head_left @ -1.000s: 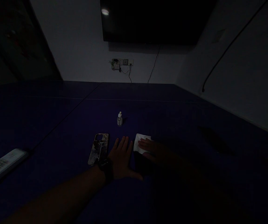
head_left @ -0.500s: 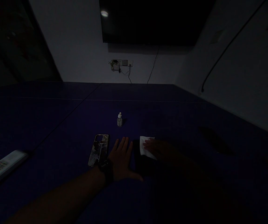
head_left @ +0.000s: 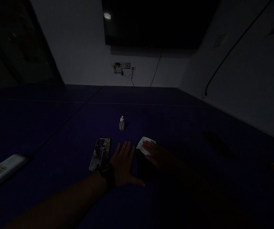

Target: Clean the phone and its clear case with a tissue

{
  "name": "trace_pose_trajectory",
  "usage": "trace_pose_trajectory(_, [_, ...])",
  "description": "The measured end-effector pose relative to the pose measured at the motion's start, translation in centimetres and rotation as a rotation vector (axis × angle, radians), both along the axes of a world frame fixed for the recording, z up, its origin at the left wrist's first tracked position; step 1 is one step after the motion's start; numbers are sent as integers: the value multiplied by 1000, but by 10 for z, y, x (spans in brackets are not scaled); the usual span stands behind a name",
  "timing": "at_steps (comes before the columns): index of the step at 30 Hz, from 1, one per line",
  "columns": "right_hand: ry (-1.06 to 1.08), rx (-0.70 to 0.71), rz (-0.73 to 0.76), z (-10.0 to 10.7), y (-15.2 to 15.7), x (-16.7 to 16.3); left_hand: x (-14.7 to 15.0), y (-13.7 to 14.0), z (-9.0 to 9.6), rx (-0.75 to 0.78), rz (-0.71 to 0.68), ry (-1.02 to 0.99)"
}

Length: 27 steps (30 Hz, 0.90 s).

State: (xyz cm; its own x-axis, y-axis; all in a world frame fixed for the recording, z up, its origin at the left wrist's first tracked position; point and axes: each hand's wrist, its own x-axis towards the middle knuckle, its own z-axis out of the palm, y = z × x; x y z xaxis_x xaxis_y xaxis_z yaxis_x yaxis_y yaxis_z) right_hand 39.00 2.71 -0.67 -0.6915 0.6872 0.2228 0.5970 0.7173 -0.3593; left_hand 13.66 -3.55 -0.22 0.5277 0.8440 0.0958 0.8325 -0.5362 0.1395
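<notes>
My left hand (head_left: 122, 167), with a dark watch on its wrist, lies flat with its fingers and thumb spread. It rests beside a flat black rectangular thing (head_left: 143, 163), too dark to name. My right hand (head_left: 157, 153) presses a white tissue (head_left: 141, 144) under its fingers at the far end of that black thing. Left of my left hand is a patterned phone case (head_left: 101, 154) with a camera cutout, partly covered by the wrist. A small clear bottle with a white dropper cap (head_left: 122, 124) stands upright beyond my hands.
The dark blue tabletop (head_left: 74, 127) has seams across it. A long white box (head_left: 4, 171) lies at the left. Another dark flat object (head_left: 216, 144) is on the right, hard to make out. A black screen (head_left: 160, 24) hangs on the wall.
My right hand and the white tissue have slid a little left and away from me, and the tissue has turned. My left hand has stayed in place.
</notes>
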Motion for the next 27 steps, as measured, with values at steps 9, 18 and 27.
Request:
trace_pose_trajectory(9, [35,-4,77,8,-9,-28,0,0,-1,29,-13,-8])
trace_pose_trajectory(18, [9,4,41,8,-2,-9,0,0,-3,24,4,1])
trace_pose_trajectory(27, [23,-10,193,15,-10,-13,-2,1,-4,31,-11,0])
